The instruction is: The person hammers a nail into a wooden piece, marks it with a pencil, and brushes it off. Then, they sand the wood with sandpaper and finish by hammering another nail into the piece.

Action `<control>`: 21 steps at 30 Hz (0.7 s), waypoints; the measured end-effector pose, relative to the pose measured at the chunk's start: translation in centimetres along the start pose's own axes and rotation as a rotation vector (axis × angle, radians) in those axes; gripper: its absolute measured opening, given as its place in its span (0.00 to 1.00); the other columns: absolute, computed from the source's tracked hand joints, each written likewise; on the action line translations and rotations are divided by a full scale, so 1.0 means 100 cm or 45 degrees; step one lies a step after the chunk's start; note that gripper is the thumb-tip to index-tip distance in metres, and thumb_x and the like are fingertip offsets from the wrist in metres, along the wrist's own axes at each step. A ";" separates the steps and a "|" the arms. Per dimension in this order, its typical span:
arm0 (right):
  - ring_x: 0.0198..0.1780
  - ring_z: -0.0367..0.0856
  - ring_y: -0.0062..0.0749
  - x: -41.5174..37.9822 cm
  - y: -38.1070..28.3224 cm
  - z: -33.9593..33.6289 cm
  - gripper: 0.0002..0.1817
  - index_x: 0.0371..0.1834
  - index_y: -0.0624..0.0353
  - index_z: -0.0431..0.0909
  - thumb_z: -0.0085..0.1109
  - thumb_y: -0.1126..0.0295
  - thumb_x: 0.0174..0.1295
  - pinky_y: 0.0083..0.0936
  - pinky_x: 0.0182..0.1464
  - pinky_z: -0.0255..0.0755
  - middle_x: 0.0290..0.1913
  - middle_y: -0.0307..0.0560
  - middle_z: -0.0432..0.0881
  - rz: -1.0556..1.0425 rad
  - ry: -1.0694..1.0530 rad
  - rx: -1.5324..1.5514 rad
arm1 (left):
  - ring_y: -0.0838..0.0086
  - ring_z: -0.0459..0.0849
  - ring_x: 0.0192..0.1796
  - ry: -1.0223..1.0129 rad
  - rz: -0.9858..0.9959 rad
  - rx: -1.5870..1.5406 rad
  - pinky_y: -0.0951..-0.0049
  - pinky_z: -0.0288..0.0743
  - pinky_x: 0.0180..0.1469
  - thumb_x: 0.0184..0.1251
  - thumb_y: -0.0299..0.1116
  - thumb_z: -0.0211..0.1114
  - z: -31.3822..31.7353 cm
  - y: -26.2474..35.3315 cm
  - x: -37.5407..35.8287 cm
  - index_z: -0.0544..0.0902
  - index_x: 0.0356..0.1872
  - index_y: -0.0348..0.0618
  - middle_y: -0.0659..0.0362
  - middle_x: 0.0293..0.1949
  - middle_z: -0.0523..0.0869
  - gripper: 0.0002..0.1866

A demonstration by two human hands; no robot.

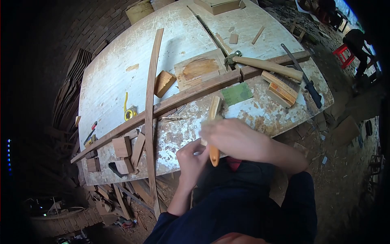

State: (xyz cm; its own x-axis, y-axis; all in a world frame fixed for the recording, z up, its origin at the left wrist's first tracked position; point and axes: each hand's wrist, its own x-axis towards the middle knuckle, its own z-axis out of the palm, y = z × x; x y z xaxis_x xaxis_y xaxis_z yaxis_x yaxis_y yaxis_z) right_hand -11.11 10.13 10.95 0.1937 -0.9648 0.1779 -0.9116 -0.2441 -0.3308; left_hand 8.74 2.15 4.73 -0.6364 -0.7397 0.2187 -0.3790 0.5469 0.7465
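Just past my lap, at the near edge of the table, my two hands work close together. My right hand is closed and partly smeared by motion. It crosses over a long wooden piece with a rounded orange end, whose squared pale end points away from me. My left hand is closed beside it, thumb and fingers pinched near a pale bit of wood that is mostly hidden by my right hand. Beyond them lies a green sheet, which looks like sandpaper.
A long wooden beam crosses the table, with a curved wooden strip over it. A hammer, a black-handled saw, wood blocks and a yellow tape measure lie around. At far right, a person is near a red stool.
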 end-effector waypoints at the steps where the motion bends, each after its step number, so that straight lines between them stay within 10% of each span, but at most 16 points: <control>1: 0.58 0.94 0.47 -0.001 0.000 -0.013 0.13 0.54 0.64 0.87 0.64 0.74 0.68 0.44 0.56 0.87 0.52 0.58 0.93 0.058 -0.116 0.138 | 0.67 0.98 0.34 -0.015 0.023 0.006 0.70 0.88 0.39 0.61 0.27 0.86 0.001 -0.001 0.000 0.94 0.47 0.28 0.49 0.34 0.97 0.17; 8: 0.58 0.94 0.48 -0.018 0.004 -0.007 0.18 0.59 0.62 0.89 0.64 0.79 0.67 0.45 0.59 0.87 0.56 0.57 0.93 0.094 -0.054 0.020 | 0.65 0.94 0.32 0.013 0.224 0.048 0.66 0.85 0.37 0.61 0.25 0.85 0.002 0.008 0.004 0.94 0.47 0.32 0.51 0.32 0.93 0.14; 12: 0.70 0.88 0.49 -0.015 0.034 -0.043 0.20 0.63 0.66 0.87 0.65 0.77 0.68 0.42 0.70 0.85 0.62 0.59 0.92 0.583 -0.377 0.211 | 0.64 0.91 0.32 0.013 0.251 -0.012 0.64 0.84 0.38 0.59 0.23 0.86 0.011 0.003 0.000 0.93 0.47 0.34 0.54 0.31 0.89 0.15; 17: 0.73 0.86 0.52 -0.052 -0.007 -0.003 0.30 0.78 0.64 0.79 0.64 0.80 0.70 0.43 0.77 0.80 0.75 0.61 0.84 0.136 0.057 0.286 | 0.67 0.93 0.33 0.004 0.088 -0.048 0.68 0.85 0.39 0.57 0.21 0.87 0.018 0.001 -0.001 0.92 0.45 0.35 0.54 0.33 0.89 0.16; 21: 0.73 0.86 0.53 -0.059 0.029 -0.008 0.31 0.80 0.62 0.77 0.63 0.79 0.72 0.43 0.76 0.80 0.77 0.63 0.80 0.586 0.084 0.412 | 0.67 0.92 0.32 0.009 0.139 -0.038 0.68 0.85 0.37 0.57 0.20 0.86 0.026 0.000 -0.006 0.91 0.45 0.35 0.53 0.34 0.89 0.15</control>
State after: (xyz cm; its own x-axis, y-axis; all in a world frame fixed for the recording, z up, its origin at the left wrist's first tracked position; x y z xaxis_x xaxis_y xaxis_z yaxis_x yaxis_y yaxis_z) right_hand -15.20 15.19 9.67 -0.2300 -0.9732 0.0022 -0.7368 0.1727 -0.6536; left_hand 7.35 3.65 2.94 -0.6681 -0.6791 0.3040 -0.2876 0.6125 0.7363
